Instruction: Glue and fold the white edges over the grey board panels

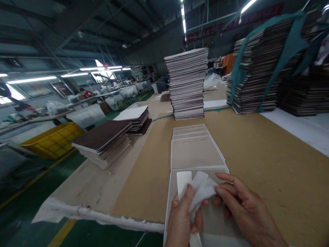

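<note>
My left hand [182,216] is closed around a stiff white strip [184,181], whose lower end shows below the fingers. A thin, crumpled, see-through white sheet [202,187] stretches from the left fingers across to my right hand [243,206]. The right thumb and fingertips pinch that sheet's right edge. Both hands are above the nearest of several beige panels with white borders [195,151], which lie overlapped in a row running away from me. Part of the near panel is hidden by the hands.
Brown board [257,147] covers the table. A tall stack of panels [189,84] stands beyond the row, and cloth-tied stacks [259,68] at the right. Lower piles with dark brown tops [102,135] sit left, near the table edge. A yellow bin [52,139] stands across the aisle.
</note>
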Motion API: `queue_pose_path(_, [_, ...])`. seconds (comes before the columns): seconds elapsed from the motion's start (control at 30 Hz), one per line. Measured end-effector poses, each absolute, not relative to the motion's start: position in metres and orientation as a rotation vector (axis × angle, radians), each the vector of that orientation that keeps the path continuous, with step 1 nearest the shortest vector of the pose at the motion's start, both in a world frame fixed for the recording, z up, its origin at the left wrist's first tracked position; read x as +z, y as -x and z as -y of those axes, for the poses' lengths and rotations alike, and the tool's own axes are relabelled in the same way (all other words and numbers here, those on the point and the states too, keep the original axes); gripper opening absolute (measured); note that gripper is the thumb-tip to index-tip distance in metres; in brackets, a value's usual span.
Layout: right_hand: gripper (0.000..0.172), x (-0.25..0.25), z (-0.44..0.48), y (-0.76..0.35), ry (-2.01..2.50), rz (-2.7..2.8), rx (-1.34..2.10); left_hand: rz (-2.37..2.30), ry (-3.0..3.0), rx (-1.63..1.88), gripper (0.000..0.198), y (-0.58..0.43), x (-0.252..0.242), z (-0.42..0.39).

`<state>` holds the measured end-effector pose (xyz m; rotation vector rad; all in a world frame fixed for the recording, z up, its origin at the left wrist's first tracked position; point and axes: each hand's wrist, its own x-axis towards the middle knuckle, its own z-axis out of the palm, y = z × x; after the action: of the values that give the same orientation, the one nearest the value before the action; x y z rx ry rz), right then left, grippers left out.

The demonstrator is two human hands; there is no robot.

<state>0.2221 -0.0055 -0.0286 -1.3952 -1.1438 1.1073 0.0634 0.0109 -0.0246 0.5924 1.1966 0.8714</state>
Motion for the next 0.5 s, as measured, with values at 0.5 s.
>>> queue_pose_path(0.5, [0.027,-0.005,0.005,-0.231,1.305,1.365,0.919,-1.361,-0.605,0.854,0.071,-0.068,-0.011,-0.003])
